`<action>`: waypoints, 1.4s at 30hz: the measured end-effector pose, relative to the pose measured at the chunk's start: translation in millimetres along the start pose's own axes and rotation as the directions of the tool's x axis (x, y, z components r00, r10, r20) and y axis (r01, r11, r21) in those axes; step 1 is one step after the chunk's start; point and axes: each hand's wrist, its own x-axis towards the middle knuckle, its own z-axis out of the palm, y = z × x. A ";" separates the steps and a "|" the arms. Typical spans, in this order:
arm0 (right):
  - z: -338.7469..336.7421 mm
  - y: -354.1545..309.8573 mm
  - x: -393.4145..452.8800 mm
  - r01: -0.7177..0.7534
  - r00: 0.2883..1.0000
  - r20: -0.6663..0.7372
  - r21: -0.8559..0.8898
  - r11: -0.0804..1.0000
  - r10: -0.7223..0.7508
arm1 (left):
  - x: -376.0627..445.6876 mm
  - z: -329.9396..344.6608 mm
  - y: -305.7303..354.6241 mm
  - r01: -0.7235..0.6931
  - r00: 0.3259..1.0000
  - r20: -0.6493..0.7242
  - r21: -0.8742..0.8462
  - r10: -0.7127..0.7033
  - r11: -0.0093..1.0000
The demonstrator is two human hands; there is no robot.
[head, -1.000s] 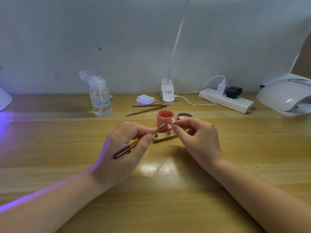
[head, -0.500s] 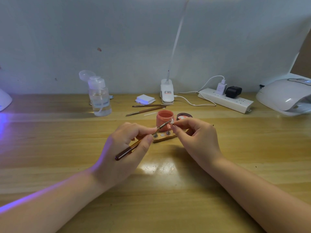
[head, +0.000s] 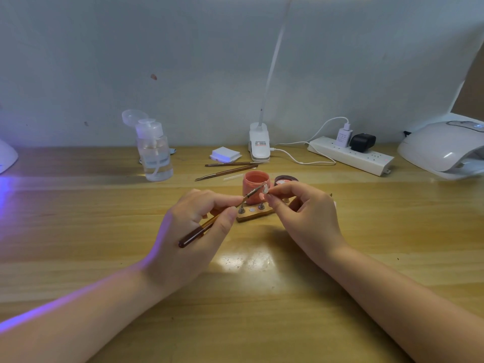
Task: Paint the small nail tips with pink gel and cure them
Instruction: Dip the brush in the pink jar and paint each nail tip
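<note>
My left hand grips a brown-handled brush, its bristle end angled up to the right and touching a small clear nail tip. My right hand pinches that nail tip between thumb and fingers. Just behind the tip stands an open pot of pink gel, with its dark lid to the right. Below the hands' fingertips lies a small wooden holder with metal pegs. A white curing lamp sits at the far right.
Two spare brushes lie behind the pot. A clear pump bottle stands at the back left, a white pad stack and clip lamp base in the middle, a power strip to the right. Another lamp glows violet at the left edge.
The brush tip has shifted slightly along the nail tip; both hands stay almost where they were over the holder.
</note>
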 end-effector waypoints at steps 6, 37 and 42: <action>-0.2 0.9 0.1 0.012 1.000 -0.006 -0.019 1.000 -0.012 | 0.5 -0.5 1.2 -0.021 1.000 -0.007 0.003 0.021 1.000; 0.5 -0.2 -0.3 0.059 0.997 -0.045 -0.119 0.991 -0.065 | -1.3 0.1 7.4 0.018 1.000 0.003 0.003 -0.018 1.000; 0.6 -0.4 -0.4 0.060 0.997 -0.045 -0.124 0.990 -0.066 | -0.5 0.5 9.9 0.044 0.998 -0.038 0.009 -0.044 0.999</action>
